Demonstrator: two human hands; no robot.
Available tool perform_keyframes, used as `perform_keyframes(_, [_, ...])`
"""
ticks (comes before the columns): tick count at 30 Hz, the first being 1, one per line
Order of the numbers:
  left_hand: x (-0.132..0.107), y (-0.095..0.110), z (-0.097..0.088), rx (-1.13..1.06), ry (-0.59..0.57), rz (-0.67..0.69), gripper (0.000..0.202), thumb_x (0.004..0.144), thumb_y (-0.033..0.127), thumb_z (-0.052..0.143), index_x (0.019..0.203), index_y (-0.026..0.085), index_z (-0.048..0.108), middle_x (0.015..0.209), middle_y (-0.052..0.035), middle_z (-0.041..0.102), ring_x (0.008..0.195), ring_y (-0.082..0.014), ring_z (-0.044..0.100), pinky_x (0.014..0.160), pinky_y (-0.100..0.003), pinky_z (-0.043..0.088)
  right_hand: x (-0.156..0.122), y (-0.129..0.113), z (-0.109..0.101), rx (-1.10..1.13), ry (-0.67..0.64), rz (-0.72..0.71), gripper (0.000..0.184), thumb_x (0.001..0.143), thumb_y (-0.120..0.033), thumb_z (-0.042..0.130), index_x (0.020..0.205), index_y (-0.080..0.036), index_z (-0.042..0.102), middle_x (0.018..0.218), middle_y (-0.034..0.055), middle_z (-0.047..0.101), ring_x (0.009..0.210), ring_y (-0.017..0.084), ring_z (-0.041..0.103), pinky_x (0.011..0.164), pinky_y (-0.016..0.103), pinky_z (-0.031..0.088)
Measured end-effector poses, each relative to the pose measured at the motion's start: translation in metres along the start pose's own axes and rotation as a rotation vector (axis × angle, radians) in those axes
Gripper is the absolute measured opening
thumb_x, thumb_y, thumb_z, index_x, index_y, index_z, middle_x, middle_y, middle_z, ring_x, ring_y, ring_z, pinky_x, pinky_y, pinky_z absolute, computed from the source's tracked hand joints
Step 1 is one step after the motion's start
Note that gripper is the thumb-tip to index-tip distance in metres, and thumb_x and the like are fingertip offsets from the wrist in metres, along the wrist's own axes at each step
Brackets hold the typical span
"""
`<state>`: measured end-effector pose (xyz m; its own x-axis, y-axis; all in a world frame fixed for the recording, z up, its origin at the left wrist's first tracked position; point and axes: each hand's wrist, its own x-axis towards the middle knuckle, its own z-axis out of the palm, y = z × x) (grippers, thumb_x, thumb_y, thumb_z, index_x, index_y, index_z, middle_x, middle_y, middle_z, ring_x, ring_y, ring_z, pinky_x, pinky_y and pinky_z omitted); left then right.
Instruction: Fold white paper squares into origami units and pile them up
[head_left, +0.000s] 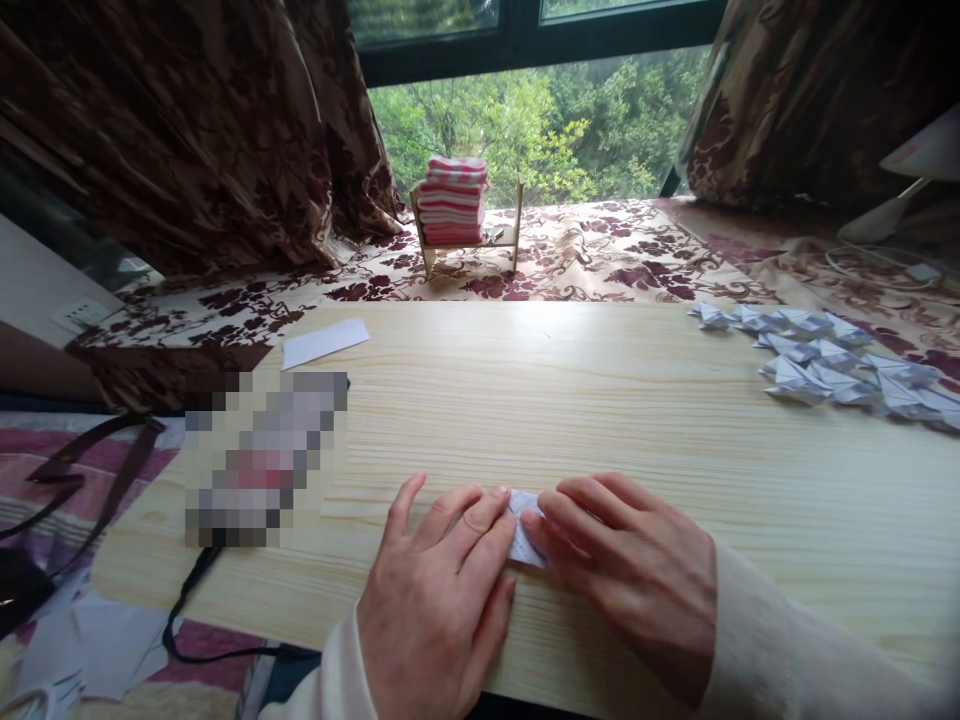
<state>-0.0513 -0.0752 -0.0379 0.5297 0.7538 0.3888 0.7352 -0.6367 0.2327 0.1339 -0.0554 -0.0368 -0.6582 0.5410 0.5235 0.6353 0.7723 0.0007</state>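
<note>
A small piece of folded white paper [527, 545] lies on the wooden table near its front edge, between my two hands. My left hand [442, 575] rests palm down, fingers stretched out and somewhat spread, its forefinger touching the paper's left side. From the right, my right hand [622, 560] closes on the paper with curled fingers, the thumb side pressed against it. Both hands hide part of the paper, so its full folded shape cannot be made out. Several pointed folded paper pieces [814, 380] stand in rows at the table's right back.
On the table [525, 400] a white paper strip [326, 343] lies back left, beside a blurred-out device with a black cable [180, 610]. Behind, a small wooden stand [517, 225] bears stacked pink-striped cloths [452, 200]. Loose papers [105, 645] lie lower left; a lamp [926, 150] stands right.
</note>
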Motion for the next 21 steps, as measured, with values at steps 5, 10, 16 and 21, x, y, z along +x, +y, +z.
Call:
perform_keyframes(5, [-0.001,0.001,0.001,0.003,0.0,-0.006,0.033,0.087,0.021,0.043,0.117,0.021,0.057,0.127,0.0005,0.057,0.115,-0.0198,0.049,0.109,-0.045,0.011,-0.012,-0.006,-0.002,0.064,0.021,0.09,0.03,0.091,-0.01,0.034,0.086,-0.015,0.063,0.078,0.0064,0.061,0.077,0.019,0.05,0.069,0.034,0.037])
perform_keyframes(10, [-0.001,0.001,0.001,0.012,0.006,-0.004,0.034,0.087,0.022,0.041,0.119,0.02,0.056,0.127,0.0001,0.058,0.114,-0.0199,0.049,0.108,-0.045,0.012,-0.015,0.006,-0.012,0.115,-0.076,0.144,0.027,0.09,-0.012,0.037,0.097,-0.019,0.062,0.098,0.0076,0.061,0.089,0.02,0.05,0.074,0.033,0.04])
perform_keyframes(16, [-0.001,0.002,0.0,0.022,0.004,0.002,0.035,0.088,0.021,0.041,0.119,0.02,0.056,0.126,-0.0009,0.058,0.114,-0.0204,0.049,0.108,-0.046,0.012,-0.016,0.008,-0.016,0.127,-0.169,0.185,0.026,0.089,-0.018,0.039,0.104,-0.019,0.06,0.094,0.0087,0.06,0.083,0.02,0.051,0.071,0.032,0.041])
perform_keyframes(21, [-0.001,0.002,0.001,0.025,0.007,0.014,0.036,0.087,0.022,0.041,0.12,0.018,0.055,0.126,-0.0015,0.058,0.115,-0.0206,0.048,0.108,-0.046,0.012,-0.017,0.002,-0.006,0.116,-0.125,0.191,0.026,0.091,-0.019,0.036,0.102,-0.019,0.06,0.092,0.0078,0.059,0.082,0.02,0.049,0.069,0.032,0.038])
